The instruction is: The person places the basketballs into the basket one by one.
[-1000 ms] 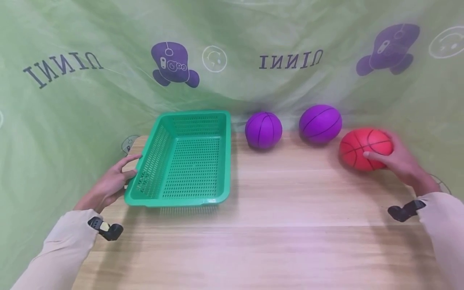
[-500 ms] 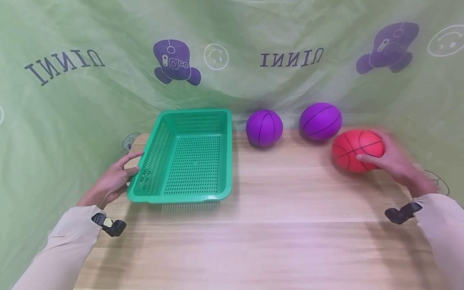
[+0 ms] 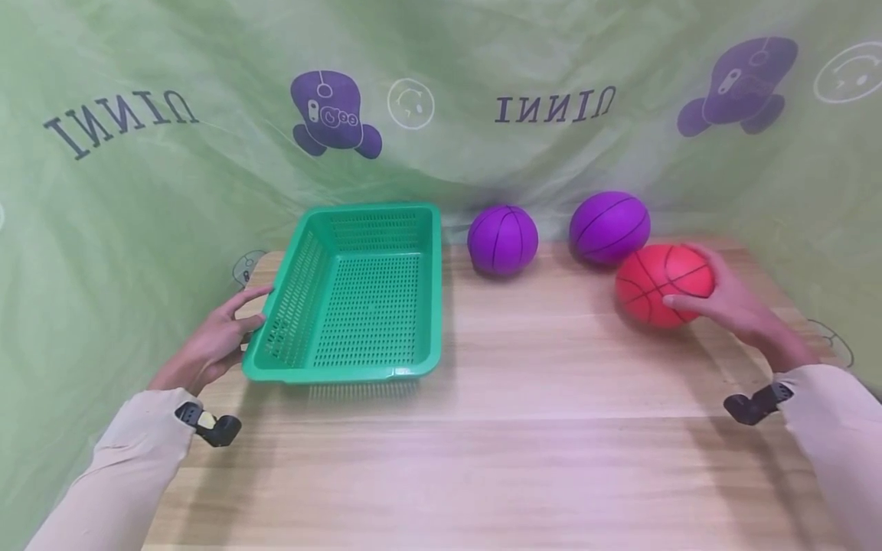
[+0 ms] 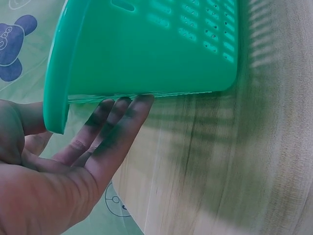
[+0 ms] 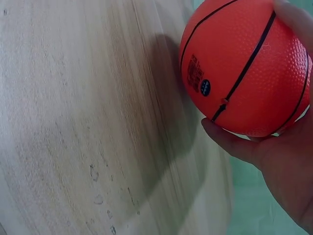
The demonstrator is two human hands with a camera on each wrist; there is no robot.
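Red ball (image 3: 651,283) nr R tbl edge (image 3: 770,283)

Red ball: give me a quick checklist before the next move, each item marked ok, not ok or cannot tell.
1. Right hand holding the red ball: ok.
2. Left hand touching the green basket: ok, at its left side.
3. No ball inside the basket: ok.
4. Red ball over the basket: not ok, well to its right.
5. Red ball clear of the right purple ball: cannot tell, they overlap in the head view.
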